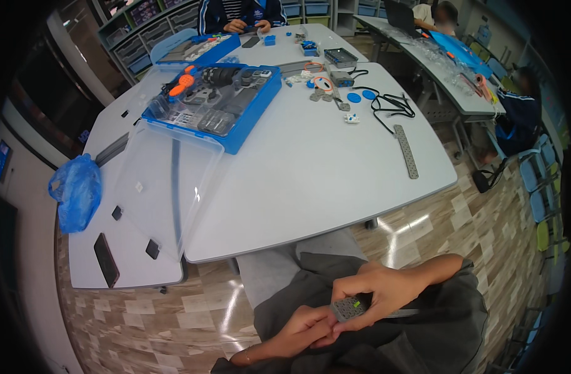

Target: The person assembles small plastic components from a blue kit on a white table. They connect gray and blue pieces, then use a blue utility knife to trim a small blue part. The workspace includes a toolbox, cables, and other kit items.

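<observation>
In the head view, a small grey perforated plate (350, 306) with a green piece set in it is held over the lap, well below the near edge of the surface (310, 181). The right hand (385, 293) is closed over the plate from above, its fingers pinching the plate's top. The left hand (301, 330) is pressed against the plate from below, its fingertips together at the lower edge. The step in hand appears to be fitting the green piece into the plate; a firm, square press seems called for. On the surface, a blue parts tray (214, 103) sits toward the far left, a long grey perforated beam (406, 151) near the right edge, and a black cable (391, 106) beside it.
</observation>
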